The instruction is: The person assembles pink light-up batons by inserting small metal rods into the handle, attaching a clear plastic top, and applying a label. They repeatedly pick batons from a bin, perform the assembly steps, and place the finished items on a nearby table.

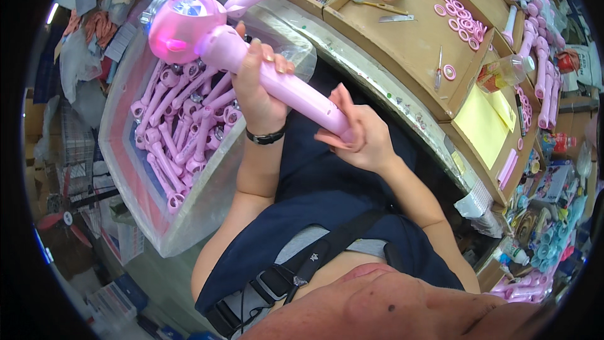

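Note:
A pink toy wand (296, 91) slants across the middle, its large round head at the upper left and its handle end at the lower right. Pink light glows in the head, which has a clear faceted piece on top. My left hand (255, 82) is wrapped round the shaft just below the head. Around the handle's lower end closes my right hand (368, 138), with a salmon-coloured, cloth-like piece (343, 104) between its fingers and the handle. The exact kind of that piece is hard to make out.
Left of me stands a plastic-lined bin (214, 204) full of pink wand parts. The workbench (402, 104) on the right bears cardboard trays (377, 38), pink rings (465, 25), a brush (380, 5), a screwdriver (439, 69), a bottle (503, 72) and yellow paper (481, 126).

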A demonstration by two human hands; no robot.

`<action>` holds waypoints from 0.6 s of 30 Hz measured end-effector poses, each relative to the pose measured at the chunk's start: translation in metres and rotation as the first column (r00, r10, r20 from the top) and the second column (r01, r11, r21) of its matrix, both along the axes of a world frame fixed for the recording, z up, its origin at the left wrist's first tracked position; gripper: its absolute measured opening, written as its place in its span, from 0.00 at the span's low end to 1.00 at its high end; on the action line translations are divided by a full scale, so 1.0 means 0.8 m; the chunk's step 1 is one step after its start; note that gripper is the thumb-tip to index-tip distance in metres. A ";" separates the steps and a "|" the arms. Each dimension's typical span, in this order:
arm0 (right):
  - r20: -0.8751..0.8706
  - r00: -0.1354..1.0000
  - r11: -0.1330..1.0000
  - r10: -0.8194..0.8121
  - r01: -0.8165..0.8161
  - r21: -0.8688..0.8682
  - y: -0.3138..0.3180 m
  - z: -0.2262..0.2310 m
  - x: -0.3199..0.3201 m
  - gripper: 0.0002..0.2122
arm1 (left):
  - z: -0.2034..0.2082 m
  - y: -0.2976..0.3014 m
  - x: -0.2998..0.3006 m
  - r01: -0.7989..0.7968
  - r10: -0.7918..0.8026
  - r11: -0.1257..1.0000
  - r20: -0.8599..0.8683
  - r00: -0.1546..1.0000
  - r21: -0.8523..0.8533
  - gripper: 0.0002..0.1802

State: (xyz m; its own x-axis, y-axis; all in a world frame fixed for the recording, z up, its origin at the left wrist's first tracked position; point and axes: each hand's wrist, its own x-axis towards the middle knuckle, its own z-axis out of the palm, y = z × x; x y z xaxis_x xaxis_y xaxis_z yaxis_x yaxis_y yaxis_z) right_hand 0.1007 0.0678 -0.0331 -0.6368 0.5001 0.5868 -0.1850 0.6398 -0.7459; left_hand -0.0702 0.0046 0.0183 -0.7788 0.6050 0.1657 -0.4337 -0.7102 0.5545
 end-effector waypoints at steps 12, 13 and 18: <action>-0.448 0.854 -0.586 0.265 -0.227 -0.778 -0.008 -0.013 0.023 0.25 | -0.025 0.010 -0.006 0.244 -0.237 0.967 -0.097 0.967 0.066 0.28; -0.587 0.794 -0.829 0.158 -0.217 -0.516 -0.010 -0.012 0.024 0.25 | -0.027 0.010 -0.010 0.314 -0.305 0.939 -0.082 0.949 0.137 0.28; -0.892 0.439 -0.983 0.110 -0.086 -0.163 -0.020 -0.026 0.021 0.30 | -0.044 0.011 -0.011 0.429 -0.509 0.823 0.148 0.848 0.373 0.26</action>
State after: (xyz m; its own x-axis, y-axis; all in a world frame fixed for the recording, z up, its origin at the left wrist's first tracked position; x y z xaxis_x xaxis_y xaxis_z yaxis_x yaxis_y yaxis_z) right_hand 0.1174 0.0514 -0.0543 -0.8474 -0.4741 0.2389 0.5309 -0.7598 0.3753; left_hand -0.0787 0.0134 -0.0167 -0.4524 0.8523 0.2626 -0.8452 -0.5037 0.1785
